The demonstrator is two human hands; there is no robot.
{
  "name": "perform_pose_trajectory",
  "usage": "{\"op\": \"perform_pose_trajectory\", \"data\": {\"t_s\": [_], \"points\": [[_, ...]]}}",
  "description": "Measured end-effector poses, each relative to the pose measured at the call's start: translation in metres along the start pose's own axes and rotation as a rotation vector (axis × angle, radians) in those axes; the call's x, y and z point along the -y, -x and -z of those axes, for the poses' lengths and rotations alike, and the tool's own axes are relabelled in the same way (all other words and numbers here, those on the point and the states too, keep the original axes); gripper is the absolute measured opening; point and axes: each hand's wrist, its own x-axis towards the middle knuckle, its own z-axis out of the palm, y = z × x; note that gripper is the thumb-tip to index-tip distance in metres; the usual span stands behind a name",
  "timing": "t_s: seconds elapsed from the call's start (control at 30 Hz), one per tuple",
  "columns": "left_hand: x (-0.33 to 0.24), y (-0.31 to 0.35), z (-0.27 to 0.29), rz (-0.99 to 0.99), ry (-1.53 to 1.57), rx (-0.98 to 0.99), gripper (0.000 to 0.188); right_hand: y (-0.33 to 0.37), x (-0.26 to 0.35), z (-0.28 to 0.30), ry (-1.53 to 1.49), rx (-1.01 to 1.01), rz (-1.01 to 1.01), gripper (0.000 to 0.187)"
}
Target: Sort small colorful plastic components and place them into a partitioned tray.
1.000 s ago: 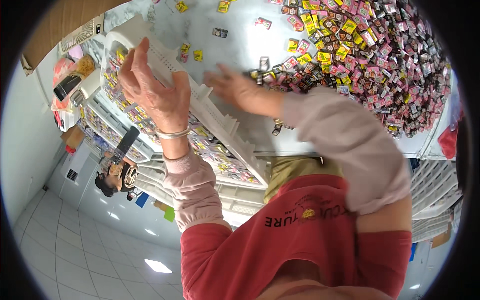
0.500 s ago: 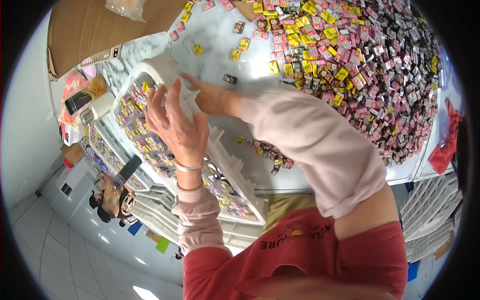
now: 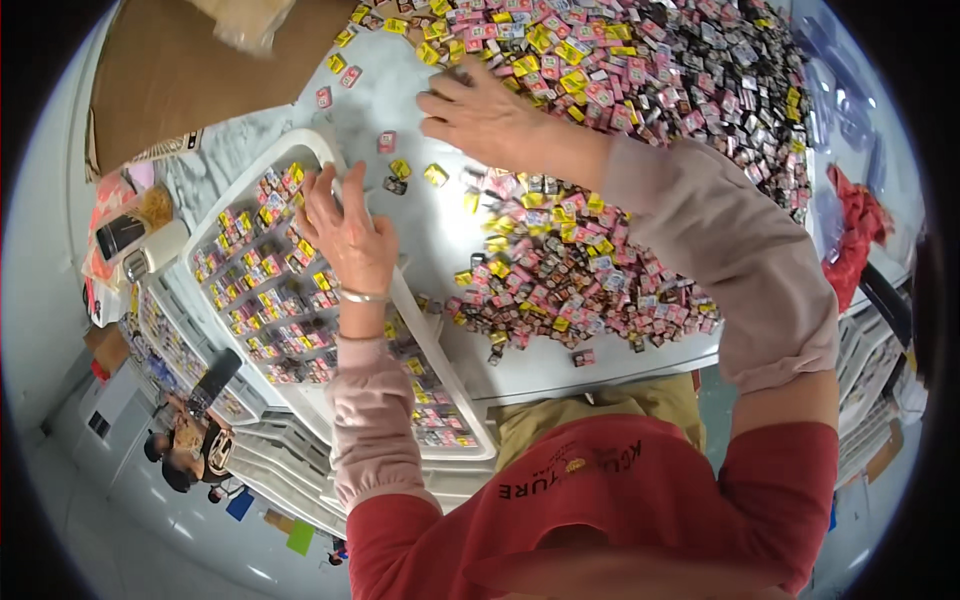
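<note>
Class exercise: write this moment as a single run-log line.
left hand: on white compartment tray rim | right hand: flat on pile of small wrapped packets | surface: white table

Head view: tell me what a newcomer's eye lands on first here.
First, the huge heap of small wrapped pieces, pink, yellow and black, spread over the white table at upper right, with the right hand lying flat on its near edge. Next, the white compartment tray at left, filled with sorted pieces, where the left hand grips its far rim.
</note>
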Motion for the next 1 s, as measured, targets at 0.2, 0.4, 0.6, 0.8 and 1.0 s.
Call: {"op": "perform_pose_trajectory", "data": {"t_s": [0.2, 0.4, 0.6, 0.8, 1.0], "points": [[0.005, 0.004, -0.017, -0.057, 0.043, -0.113, 0.057, 0.091, -0.034, 0.046, 0.226, -0.051, -0.205, 0.029], [0.008, 0.000, -0.020, -0.104, 0.007, -0.192, 0.051, 0.173, -0.052, 0.086, 0.269, 0.008, -0.286, 0.030], [0.020, 0.019, -0.022, -0.128, -0.111, -0.212, 0.036, 0.213, 0.036, 0.080, -0.001, -0.354, -0.158, 0.051], [-0.029, 0.045, -0.014, -0.100, -0.345, -0.304, 0.035, 0.314, 0.171, 0.037, -0.148, -0.017, -0.026, 0.062], [-0.108, 0.116, 0.008, -0.034, 0.191, -0.433, 0.034, 0.317, 0.204, -0.029, 0.022, -0.289, -0.051, 0.055]]}}
